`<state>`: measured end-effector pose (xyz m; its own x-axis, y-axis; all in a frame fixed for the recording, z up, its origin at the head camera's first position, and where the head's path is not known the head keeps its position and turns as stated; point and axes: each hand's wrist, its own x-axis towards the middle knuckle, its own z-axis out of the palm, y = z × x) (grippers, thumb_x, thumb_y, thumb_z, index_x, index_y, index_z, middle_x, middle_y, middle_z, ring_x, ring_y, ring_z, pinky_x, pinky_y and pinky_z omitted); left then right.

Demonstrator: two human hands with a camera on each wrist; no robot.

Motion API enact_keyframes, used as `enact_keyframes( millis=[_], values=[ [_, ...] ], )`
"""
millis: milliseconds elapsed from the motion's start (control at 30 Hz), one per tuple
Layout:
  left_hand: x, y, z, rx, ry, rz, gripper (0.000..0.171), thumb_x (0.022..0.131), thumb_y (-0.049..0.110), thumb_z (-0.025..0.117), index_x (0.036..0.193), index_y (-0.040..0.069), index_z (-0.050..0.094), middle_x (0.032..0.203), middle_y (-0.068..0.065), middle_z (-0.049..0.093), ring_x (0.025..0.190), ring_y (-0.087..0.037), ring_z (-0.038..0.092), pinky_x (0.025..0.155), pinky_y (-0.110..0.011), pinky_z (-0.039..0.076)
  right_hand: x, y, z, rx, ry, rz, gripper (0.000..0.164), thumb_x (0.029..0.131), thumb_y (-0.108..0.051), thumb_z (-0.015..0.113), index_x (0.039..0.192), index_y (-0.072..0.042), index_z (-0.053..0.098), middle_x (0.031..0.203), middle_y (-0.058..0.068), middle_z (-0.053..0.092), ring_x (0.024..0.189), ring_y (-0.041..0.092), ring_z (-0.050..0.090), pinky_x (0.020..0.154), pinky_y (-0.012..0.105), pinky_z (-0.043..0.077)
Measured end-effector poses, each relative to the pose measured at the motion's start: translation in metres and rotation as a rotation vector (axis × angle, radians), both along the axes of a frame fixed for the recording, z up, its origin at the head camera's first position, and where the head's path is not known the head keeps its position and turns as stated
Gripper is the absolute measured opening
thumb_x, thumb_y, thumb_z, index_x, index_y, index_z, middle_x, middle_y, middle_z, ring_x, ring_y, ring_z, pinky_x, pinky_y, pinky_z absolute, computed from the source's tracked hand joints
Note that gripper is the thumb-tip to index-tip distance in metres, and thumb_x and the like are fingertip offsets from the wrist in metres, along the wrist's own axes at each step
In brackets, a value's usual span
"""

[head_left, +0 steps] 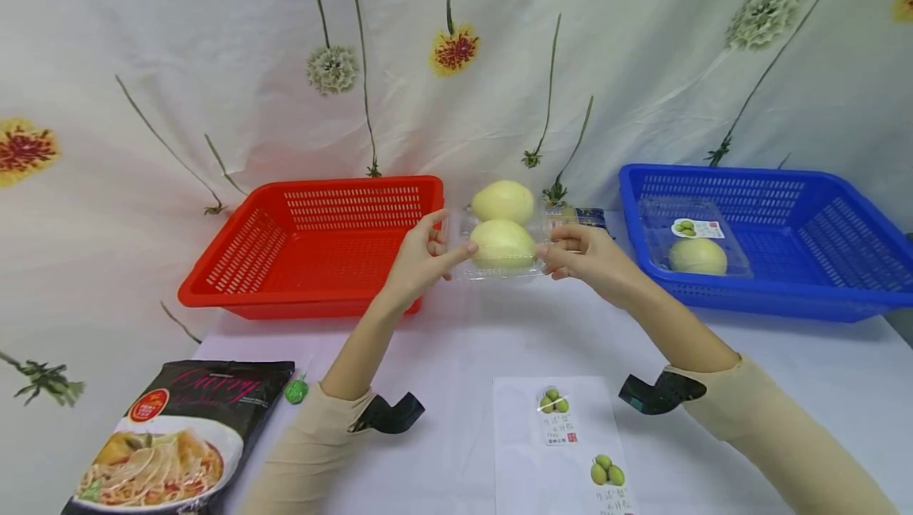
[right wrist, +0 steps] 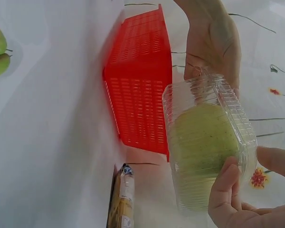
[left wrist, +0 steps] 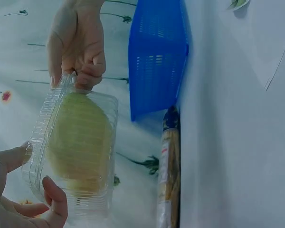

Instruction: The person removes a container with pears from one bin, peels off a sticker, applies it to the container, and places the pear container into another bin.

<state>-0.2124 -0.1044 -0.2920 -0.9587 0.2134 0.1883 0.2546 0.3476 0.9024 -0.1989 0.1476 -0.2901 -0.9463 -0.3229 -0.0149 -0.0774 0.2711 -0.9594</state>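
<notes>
Both hands hold a clear plastic clamshell box (head_left: 502, 268) above the table, between the two baskets. Inside it lie two pale yellow-green fruits (head_left: 502, 242) that look like pears, one behind the other. My left hand (head_left: 419, 260) grips the box's left side, thumb near the front edge. Gripping the opposite side is my right hand (head_left: 590, 260). In the left wrist view, the box (left wrist: 110, 107) is tilted and its lid looks closed along the rim. The right wrist view shows the right fingers (right wrist: 226, 183) pinching the rim.
A red basket (head_left: 314, 305) stands at left, a blue basket (head_left: 770, 297) at right with another boxed fruit (head_left: 697, 256) bearing a label. A packet (head_left: 592, 219) lies behind. In front are a sticker sheet (head_left: 524, 452), a black noodle bag (head_left: 178, 436) and a small green ball (head_left: 296, 391).
</notes>
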Motion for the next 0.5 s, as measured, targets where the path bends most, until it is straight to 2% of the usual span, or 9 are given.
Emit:
enact_keyframes(
  millis=[200,367,500],
  values=[
    [0.002,0.018,-0.02,-0.007,-0.003,-0.03,0.072,0.083,0.016,0.069,0.141,-0.005,0.032,0.079,-0.007,0.045,0.053,-0.012,0.048,0.054,-0.028,0.051,0.003,0.019,-0.016,0.066,0.0,0.008,0.059,0.093,-0.023,0.058,0.137,0.009,0.035,0.118,0.026,0.056,0.093,0.026,0.064,0.086,0.036,0.051],
    [0.005,0.024,-0.036,-0.035,-0.036,-0.049,0.073,0.083,0.014,0.07,0.142,-0.006,0.031,0.085,-0.011,0.046,0.052,-0.012,0.048,0.056,-0.033,0.053,0.006,0.026,-0.037,0.07,-0.044,0.023,0.06,0.092,-0.023,0.059,0.135,0.011,0.035,0.113,0.024,0.059,0.093,0.027,0.063,0.084,0.034,0.052],
    [0.007,0.028,-0.047,-0.069,-0.039,-0.044,0.075,0.082,0.014,0.071,0.141,-0.008,0.031,0.092,-0.02,0.05,0.05,-0.011,0.05,0.055,-0.03,0.051,0.009,0.027,-0.051,0.048,-0.072,0.03,0.06,0.091,-0.021,0.059,0.132,0.015,0.035,0.109,0.025,0.059,0.09,0.025,0.063,0.084,0.037,0.052]
  ],
)
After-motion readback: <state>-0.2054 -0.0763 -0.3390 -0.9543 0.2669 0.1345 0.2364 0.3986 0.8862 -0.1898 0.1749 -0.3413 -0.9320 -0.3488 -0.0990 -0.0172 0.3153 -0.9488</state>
